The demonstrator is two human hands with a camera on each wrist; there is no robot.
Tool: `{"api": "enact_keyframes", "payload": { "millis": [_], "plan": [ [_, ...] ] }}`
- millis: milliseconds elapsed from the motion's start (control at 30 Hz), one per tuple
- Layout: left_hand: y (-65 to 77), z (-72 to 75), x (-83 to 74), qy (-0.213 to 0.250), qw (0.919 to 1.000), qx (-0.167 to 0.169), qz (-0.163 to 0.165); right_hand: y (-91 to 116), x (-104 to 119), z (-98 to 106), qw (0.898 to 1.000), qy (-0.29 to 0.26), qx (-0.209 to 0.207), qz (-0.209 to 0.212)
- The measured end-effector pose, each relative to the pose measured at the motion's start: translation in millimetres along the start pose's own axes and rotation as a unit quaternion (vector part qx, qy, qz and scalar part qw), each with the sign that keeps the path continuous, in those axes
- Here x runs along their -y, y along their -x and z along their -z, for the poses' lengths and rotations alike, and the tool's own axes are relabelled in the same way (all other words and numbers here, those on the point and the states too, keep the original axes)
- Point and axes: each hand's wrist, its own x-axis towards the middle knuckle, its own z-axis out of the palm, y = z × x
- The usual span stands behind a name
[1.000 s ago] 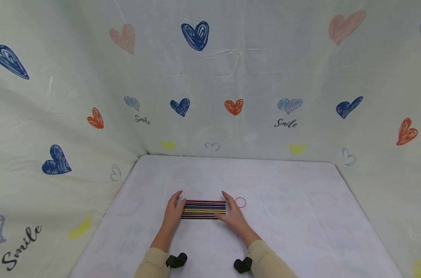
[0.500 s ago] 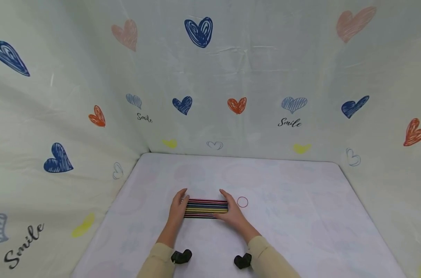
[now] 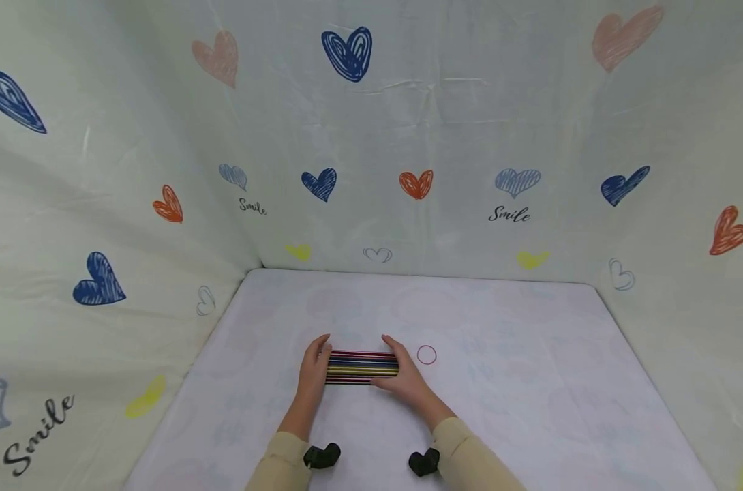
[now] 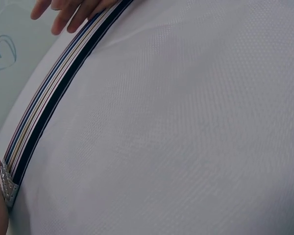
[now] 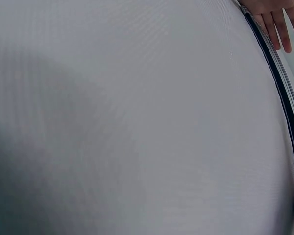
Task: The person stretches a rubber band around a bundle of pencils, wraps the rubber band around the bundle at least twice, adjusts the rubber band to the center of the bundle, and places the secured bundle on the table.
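Note:
A flat row of thin multicoloured sticks [image 3: 354,369], like coloured pencils laid side by side, lies across the table in the head view. My left hand [image 3: 312,372] touches its left end, where the left wrist view shows a silvery tip [image 4: 9,186]. At the other end, my right hand [image 3: 406,379] rests with the thumb by the near edge and the index finger past the far edge. Extended fingers [image 4: 63,18] of the right hand show at the top of the left wrist view. In the right wrist view the left hand's fingers [image 5: 279,27] look straight.
A thin red ring [image 3: 427,364] lies on the white table [image 3: 500,341], just right of my right hand. Dark wrist devices [image 3: 322,455] sit at both cuffs. Behind the table hangs a pale curtain [image 3: 371,136] printed with hearts.
My right hand has shifted slightly left along the sticks, further from the red ring. My left hand stays at the left end. The head view has shifted a little.

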Motion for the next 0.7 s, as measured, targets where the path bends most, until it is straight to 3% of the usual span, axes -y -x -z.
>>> {"api": "enact_keyframes", "payload": {
  "millis": [333,533,700],
  "plan": [
    [-4.1,11.6,1.0,0.015,0.9998,0.012,0.008,2.0,-0.9,2.0,1.0,-0.021,-0.018,-0.012],
    [-6.0,7.4,-0.1,0.04,0.9991,0.007,0.012,3.4,-0.2,-5.6,0.999,-0.023,-0.042,-0.013],
    [-5.7,3.4,-0.3,0.035,0.9993,0.0,0.011,3.9,2.6,-7.5,0.999,-0.025,-0.038,-0.005]
  ]
}}
